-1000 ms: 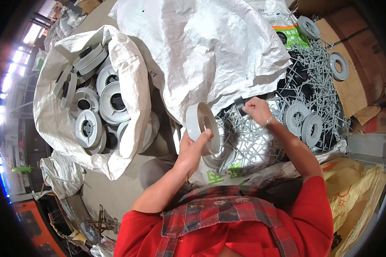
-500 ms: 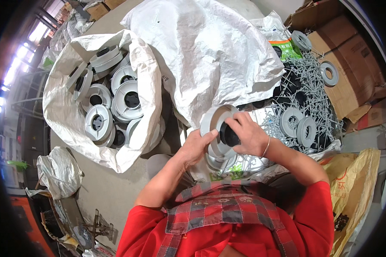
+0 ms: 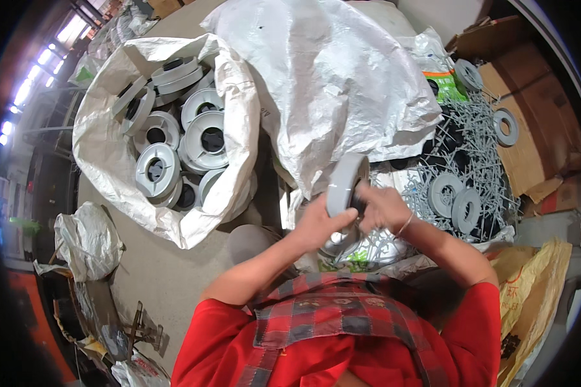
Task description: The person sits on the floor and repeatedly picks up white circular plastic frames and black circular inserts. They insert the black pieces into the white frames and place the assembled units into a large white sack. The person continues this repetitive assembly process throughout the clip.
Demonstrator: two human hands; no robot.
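Right hand (image 3: 379, 208), a second ago out over the pile of grey rods (image 3: 490, 174) and apart from the grey spool (image 3: 346, 186), has come in against the spool's right face, fingers at its hub. Left hand (image 3: 317, 224) has shifted from holding the spool alone, its round face showing, to gripping it edge-on and upright, lower rim in the palm.

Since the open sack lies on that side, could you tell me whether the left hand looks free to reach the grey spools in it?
Probably not right now: the left hand grips a grey spool together with the right hand. Otherwise nothing blocks the sack.
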